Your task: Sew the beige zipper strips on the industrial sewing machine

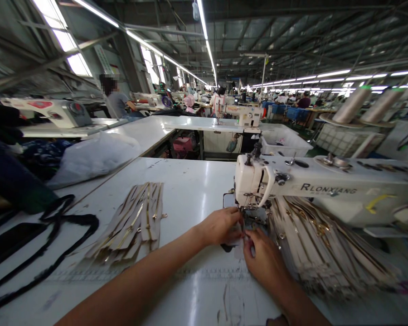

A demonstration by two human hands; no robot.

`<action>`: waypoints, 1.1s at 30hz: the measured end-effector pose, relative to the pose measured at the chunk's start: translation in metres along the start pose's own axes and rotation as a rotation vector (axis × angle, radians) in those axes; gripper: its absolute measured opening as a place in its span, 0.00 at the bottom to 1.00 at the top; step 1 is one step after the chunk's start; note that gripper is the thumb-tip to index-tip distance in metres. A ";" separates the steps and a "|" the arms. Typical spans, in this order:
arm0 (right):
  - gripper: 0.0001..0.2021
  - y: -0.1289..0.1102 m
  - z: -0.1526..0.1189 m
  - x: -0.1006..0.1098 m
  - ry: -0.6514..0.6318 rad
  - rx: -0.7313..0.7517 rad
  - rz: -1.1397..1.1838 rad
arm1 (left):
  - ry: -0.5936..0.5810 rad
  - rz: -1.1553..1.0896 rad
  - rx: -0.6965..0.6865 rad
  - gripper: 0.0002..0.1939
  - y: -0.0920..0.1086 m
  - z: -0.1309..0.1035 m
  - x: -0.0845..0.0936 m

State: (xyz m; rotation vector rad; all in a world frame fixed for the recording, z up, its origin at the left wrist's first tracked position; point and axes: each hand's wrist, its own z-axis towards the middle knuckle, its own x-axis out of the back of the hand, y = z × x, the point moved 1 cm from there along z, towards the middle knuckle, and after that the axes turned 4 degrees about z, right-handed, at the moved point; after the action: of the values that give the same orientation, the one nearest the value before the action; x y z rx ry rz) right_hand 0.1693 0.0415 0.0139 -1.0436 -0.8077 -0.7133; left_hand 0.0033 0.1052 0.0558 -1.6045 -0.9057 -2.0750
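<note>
While reaching in toward the needle end of a cream-white metal sewing machine lettered RLONXIANG [287, 185], works with two bare hands set close together, almost meeting. Holds the left hand [224, 226] back upward, fingers bunched and curled in right under the machine head, tips partly hidden. Sets the right hand [263, 253] just below and to the right of it, thumb and forefinger drawn near each other at a small, pale, blurred piece of material [238, 251]. Has that piece between the hands, below the machine head, over a glossy white tabletop [183, 190]. Cannot make out, for either hand, whether pinching the piece firmly or merely touching it.

Has, on the left of the tabletop, a fanned stack of taupe fabric zipper strips with gold-coloured teeth [132, 222], well apart from the left hand. Has, on the right, partly beneath the machine arm and near the right hand, a larger loose heap of similar taupe zippers with gold-coloured pulls [319, 253]. Shows, along the near part of the tabletop, a faint printed ruler scale [211, 275]. Faces, farther left, a looped black fabric strap [91, 222] and a crumpled, translucent white plastic bag [95, 154]; beyond the machine, an open white plastic bin [289, 144].
</note>
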 end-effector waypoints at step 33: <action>0.10 -0.003 -0.005 -0.002 0.086 0.046 -0.115 | 0.115 0.013 -0.132 0.12 0.005 -0.014 -0.012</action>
State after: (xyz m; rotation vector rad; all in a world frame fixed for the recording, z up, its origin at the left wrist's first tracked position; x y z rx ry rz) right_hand 0.1671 0.0359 0.0117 -0.9249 -0.8106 -0.8283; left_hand -0.0002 0.0916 0.0441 -1.5320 -0.7314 -2.2336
